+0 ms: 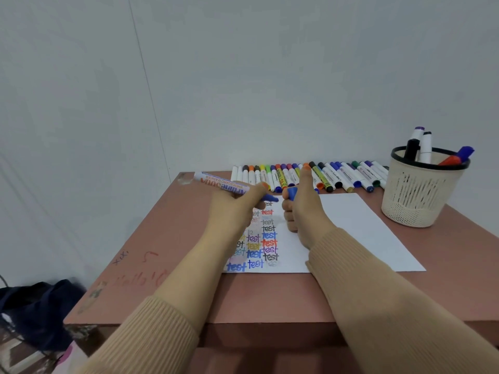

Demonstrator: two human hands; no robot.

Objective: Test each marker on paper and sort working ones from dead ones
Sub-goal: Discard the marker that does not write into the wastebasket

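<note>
- Left hand (pixel 232 209) grips a blue marker (pixel 221 183), tip over the paper (pixel 351 225).
- Right hand (pixel 299 209), fingers curled, holds the blue cap (pixel 291 194) beside that tip.
- Other markers (pixel 310 175) line the table's (pixel 189 238) far edge.

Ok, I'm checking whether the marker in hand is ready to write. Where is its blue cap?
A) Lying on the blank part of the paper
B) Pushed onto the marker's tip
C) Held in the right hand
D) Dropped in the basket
C: the right hand pinches the blue cap, apart from the marker, which the left hand grips with its blue tip bare.
</note>
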